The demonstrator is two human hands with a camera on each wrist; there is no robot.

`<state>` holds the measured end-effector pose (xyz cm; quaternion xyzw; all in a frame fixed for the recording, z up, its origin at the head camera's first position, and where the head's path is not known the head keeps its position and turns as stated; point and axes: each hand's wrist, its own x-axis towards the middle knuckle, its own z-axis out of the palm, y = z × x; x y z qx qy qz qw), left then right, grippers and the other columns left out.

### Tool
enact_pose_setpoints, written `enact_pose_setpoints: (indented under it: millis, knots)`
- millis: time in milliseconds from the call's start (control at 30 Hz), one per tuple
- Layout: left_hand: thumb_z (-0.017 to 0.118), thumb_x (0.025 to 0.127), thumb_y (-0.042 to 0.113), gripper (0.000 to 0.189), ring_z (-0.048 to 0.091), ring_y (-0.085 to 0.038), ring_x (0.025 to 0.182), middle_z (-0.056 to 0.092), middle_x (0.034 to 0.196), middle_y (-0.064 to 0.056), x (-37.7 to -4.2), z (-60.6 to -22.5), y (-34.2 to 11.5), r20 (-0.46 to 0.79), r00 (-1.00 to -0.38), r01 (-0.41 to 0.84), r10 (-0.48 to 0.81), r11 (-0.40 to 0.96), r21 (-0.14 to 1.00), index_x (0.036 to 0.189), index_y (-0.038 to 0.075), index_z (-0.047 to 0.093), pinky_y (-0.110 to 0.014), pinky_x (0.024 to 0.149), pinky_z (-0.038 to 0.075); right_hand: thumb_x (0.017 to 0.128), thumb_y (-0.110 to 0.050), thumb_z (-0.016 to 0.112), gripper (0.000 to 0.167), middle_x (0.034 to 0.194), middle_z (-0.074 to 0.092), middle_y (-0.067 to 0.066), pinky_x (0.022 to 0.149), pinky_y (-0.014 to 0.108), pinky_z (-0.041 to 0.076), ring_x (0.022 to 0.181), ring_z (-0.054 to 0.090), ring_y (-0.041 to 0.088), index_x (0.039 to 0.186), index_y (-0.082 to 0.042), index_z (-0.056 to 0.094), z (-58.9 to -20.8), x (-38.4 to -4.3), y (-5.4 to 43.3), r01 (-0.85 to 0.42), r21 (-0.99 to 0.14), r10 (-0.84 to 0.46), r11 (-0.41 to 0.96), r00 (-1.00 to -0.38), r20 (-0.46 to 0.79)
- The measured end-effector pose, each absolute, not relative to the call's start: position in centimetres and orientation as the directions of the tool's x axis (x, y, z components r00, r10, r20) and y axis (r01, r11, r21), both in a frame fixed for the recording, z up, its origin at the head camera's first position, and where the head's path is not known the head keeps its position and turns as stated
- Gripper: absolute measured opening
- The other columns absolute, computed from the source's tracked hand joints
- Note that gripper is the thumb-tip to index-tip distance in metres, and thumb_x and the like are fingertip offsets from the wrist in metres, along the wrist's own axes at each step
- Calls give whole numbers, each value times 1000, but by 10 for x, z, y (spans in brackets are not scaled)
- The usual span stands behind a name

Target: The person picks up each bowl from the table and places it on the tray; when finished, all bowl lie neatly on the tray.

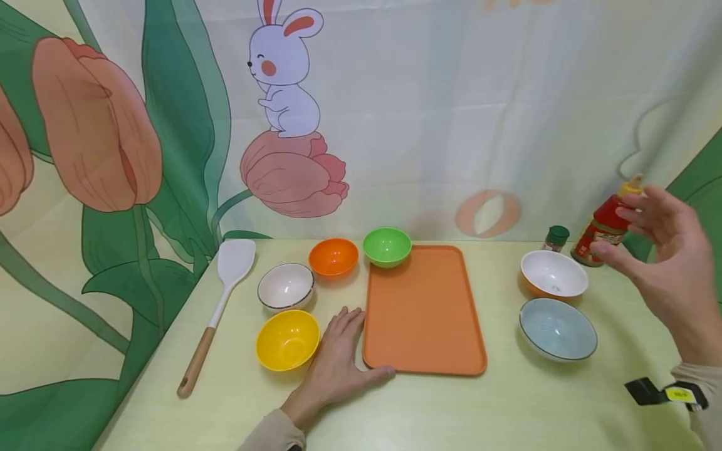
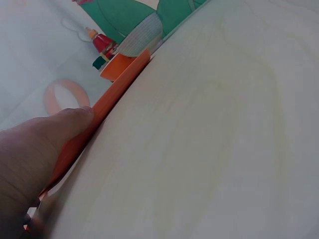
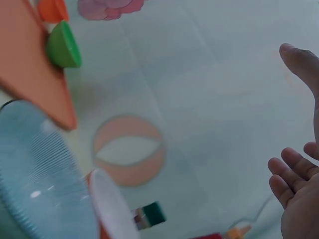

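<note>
My left hand [image 1: 336, 366] rests at the near left corner of an orange tray [image 1: 423, 313], fingers extended along its left side. In the left wrist view, the thumb [image 2: 75, 122] touches the tray's edge. A green bowl [image 1: 387, 247] sits over the tray's far left corner, and a yellow bowl [image 1: 287, 340] stands beside the left hand. Raised at the far right, my right hand [image 1: 671, 257] holds nothing, its thumb and fingers spread apart. It partly covers a red sauce bottle [image 1: 603, 225] with a yellow cap; they appear apart.
On the left lie a white spatula [image 1: 234, 263] with a wooden handle, a white bowl [image 1: 286, 286] and an orange bowl [image 1: 333, 257]. On the right stand a white-and-orange bowl [image 1: 554, 274], a blue-grey bowl [image 1: 557, 329] and a green-capped jar [image 1: 556, 237]. A printed curtain [image 1: 423, 125] hangs behind.
</note>
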<state>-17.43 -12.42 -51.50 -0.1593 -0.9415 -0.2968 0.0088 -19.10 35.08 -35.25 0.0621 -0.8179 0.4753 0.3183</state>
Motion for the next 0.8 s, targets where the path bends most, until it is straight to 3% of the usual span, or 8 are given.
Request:
enact_pose_setpoints:
  millis: [433,600,800]
  knots:
    - [82,80,82,123,23,-34,171,38,180,-7,-175,-517,-123,117,-948,311,297,776,549,173,12,39,-58,140,20,96,4,85,99,164,52,-11,110,0,39,138,50,-7,175,-20,31,-446,-160,371,-263,-814,185,518,-895,407]
    - [82,81,81,123,22,-34,171,37,180,-8,-175,-516,-122,115,-949,307,295,771,558,173,12,39,-60,139,20,101,-11,84,101,176,42,-6,104,-4,38,143,45,-10,179,-23,22,-469,-149,372,-152,-833,173,532,-944,282]
    - [82,81,81,123,22,-33,171,37,180,-7,-174,-515,-122,110,-951,300,288,780,549,173,12,39,-58,140,20,102,-18,85,103,179,40,4,101,-4,41,139,45,-14,180,-21,18,-490,-144,369,-103,-834,144,542,-966,214]
